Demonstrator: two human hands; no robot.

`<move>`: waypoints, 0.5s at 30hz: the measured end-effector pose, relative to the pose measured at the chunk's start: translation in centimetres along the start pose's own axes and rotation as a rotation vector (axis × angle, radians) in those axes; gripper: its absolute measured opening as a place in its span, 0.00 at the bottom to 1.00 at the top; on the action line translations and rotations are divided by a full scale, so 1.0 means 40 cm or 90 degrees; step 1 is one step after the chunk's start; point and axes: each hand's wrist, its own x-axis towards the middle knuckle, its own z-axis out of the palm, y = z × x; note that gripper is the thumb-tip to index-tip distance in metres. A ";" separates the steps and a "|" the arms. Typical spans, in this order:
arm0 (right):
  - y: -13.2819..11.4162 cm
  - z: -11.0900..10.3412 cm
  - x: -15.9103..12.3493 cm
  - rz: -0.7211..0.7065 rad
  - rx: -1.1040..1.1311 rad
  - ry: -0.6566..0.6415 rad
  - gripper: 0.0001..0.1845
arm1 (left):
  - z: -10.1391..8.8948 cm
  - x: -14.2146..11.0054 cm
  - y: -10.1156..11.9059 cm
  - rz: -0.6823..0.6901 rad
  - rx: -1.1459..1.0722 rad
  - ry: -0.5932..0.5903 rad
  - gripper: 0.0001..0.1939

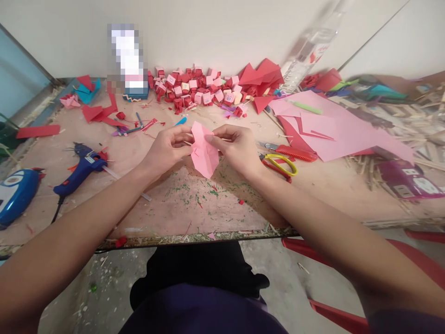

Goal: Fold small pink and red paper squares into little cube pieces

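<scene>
A creased piece of pink paper (205, 155) is held up above the middle of the table, its lower end coming to a point. My left hand (173, 146) pinches its left edge between thumb and fingers. At the opposite edge, my right hand (236, 144) grips the paper, thumb on the near face. Just right of that hand lie yellow-handled scissors (281, 164) and a red-handled cutter (295, 152). Behind the hands is a heap of small folded red and pink paper cubes (198, 88), some with drawn marks.
A blue glue gun (81, 169) and a blue-and-white object (19, 192) lie at left. Pink paper sheets (333, 123) spread at right, near wooden sticks (392, 116) and a purple packet (410, 180). A clear bottle (308, 55) stands at the back. Paper scraps litter the table (167, 213).
</scene>
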 end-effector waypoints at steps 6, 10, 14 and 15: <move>0.000 0.000 0.000 -0.002 -0.009 0.016 0.16 | 0.003 0.001 -0.001 0.002 -0.016 -0.005 0.16; -0.004 0.001 -0.002 -0.003 0.011 0.014 0.15 | -0.002 0.004 -0.013 -0.028 -0.033 0.036 0.16; -0.001 0.004 -0.002 0.001 0.037 -0.004 0.15 | -0.007 0.008 -0.026 -0.043 -0.029 0.071 0.13; 0.001 0.005 -0.002 0.000 0.038 -0.006 0.15 | -0.006 0.009 -0.027 -0.038 -0.024 0.072 0.12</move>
